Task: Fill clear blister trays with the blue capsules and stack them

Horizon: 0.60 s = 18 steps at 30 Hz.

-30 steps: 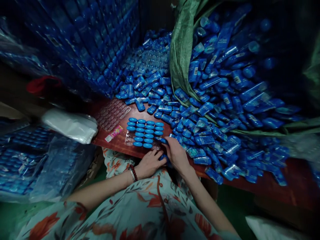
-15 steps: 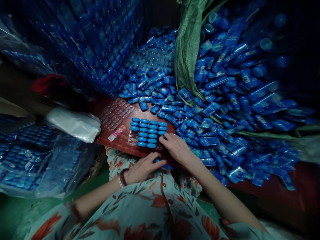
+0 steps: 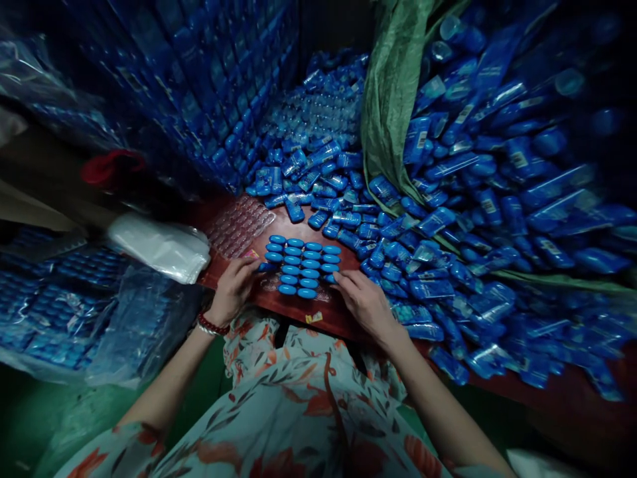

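Blue bottles (image 3: 300,263) in neat rows on the table (image 3: 283,308)! Left hand (image 3: 235,284) pinches a left-edge bottle (image 3: 267,267), right hand (image 3: 365,302) fingers a right-edge bottle (image 3: 330,278), wrapped heap (image 3: 428,262) alongside.

Seen from the rows of bottles (image 3: 293,263), which stand on the tray (image 3: 323,293) at the near edge of the table (image 3: 298,226), a second tray (image 3: 239,226) lies at ten o'clock. Folded bags (image 3: 159,247) lie at nine, with wrapped packs (image 3: 50,312) farther out, beyond the table edge. A tall stack (image 3: 209,86) rises at eleven. The heap of loose packets (image 3: 428,265) spreads from twelve round to four, and a sack (image 3: 395,99) hangs into it at one. A small label (image 3: 314,317) lies at six.
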Motion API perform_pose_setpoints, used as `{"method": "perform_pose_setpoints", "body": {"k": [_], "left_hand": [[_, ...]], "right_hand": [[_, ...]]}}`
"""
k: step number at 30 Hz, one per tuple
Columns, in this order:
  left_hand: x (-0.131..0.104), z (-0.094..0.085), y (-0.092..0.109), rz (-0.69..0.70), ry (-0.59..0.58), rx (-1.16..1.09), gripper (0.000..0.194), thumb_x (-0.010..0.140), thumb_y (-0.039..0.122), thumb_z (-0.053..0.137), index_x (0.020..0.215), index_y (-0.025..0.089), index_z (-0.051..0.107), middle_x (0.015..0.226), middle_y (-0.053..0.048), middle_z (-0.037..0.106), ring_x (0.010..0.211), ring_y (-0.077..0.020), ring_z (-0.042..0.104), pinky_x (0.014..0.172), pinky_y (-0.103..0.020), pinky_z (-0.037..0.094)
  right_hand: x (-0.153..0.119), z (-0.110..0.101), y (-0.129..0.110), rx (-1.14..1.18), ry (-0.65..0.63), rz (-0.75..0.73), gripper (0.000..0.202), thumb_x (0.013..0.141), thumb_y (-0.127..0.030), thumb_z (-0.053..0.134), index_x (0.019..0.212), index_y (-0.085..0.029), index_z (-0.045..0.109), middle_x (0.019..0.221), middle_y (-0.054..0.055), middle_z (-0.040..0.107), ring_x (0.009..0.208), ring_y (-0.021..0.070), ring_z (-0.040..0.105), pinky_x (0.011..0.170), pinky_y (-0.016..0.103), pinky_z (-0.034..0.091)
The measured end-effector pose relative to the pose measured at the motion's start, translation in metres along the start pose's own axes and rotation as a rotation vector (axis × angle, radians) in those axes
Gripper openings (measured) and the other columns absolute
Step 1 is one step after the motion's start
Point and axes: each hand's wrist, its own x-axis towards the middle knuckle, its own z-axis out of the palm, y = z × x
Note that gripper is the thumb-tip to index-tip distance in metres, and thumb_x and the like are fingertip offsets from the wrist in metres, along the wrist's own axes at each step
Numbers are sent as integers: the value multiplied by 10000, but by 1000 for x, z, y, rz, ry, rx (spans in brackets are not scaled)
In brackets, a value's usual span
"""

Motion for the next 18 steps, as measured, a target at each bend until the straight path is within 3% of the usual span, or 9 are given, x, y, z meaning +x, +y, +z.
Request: {"method": "perform_pose_setpoints", "body": {"k": [5,10,15,18], "left_hand": [[13,-1,-3,255,-212,56,331,918,151,357,1210,176,511,1067,-120,595,953,-187,547,795,-326,492],[21,-2,0,326,-337,108,354,914,139,321,1197,196,526,1052,-108,592,923,-201,523,786,-351,486],[17,-3,2,204,-190,177,347,884,188,422,1203,236,551,1156,-113,509,963,-232,512,764,-373,482],[7,-4,18,131,-3,171,366,855,158,495,1206,246,551,1142,-99,495,965,-227,516,785,-376,470]], "right_hand": [[0,3,-8,-144,-16,24,295,943,-150,343,1110,-155,587,899,91,601,803,175,518,685,284,416],[5,10,-28,-255,-61,22,295,946,-179,358,1120,-169,595,906,89,603,788,181,488,664,299,373],[10,10,-42,-247,-36,127,279,921,-174,418,1141,-194,588,998,96,605,903,207,488,731,333,363],[-9,4,-38,-145,105,250,290,910,-204,461,1177,-226,572,1097,97,583,965,205,496,763,327,366]]}}
